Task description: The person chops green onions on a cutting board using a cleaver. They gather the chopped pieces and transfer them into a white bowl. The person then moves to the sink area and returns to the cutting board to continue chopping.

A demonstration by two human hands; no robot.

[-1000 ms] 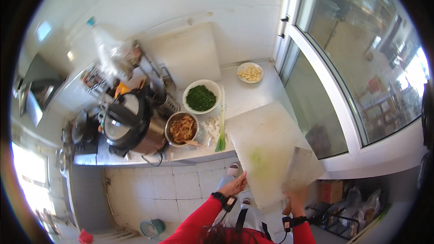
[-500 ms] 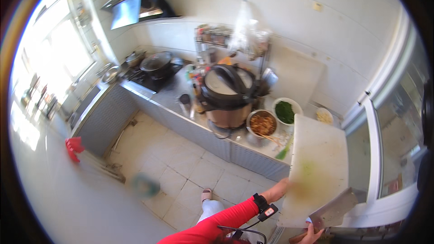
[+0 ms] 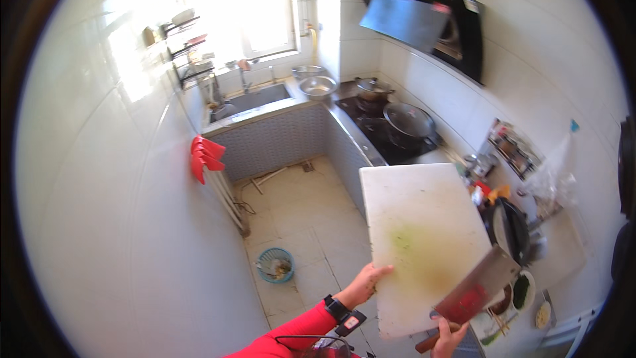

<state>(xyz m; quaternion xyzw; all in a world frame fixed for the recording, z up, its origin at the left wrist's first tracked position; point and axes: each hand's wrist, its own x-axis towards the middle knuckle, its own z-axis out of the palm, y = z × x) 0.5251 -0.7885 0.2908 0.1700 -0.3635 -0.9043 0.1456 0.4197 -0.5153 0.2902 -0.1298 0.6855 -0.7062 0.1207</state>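
Note:
My left hand (image 3: pixel 364 284) grips the left edge of a large white cutting board (image 3: pixel 424 202), thumb on top and the other fingers hidden beneath. The board is raised off the counter and bears a greenish-yellow stain with small green specks. My right hand (image 3: pixel 452 339) is closed on a cleaver (image 3: pixel 478 284) at the board's near right corner. Its wide blade lies over the board's right edge, and its wooden handle shows below. Whether the right hand also supports the board is hard to tell.
On the floor to the left stands a blue plastic basket (image 3: pixel 267 274) with scraps inside. Ahead are a sink (image 3: pixel 262 97) and a stove with a lidded pan (image 3: pixel 409 122). Along the right counter are a large black cooker (image 3: pixel 505 225) and a bowl of chopped greens (image 3: pixel 523 292).
The view has swung left, toward the sink and stove. Both hands have carried the board and cleaver away from the right-hand counter area, toward the floor basket's side.

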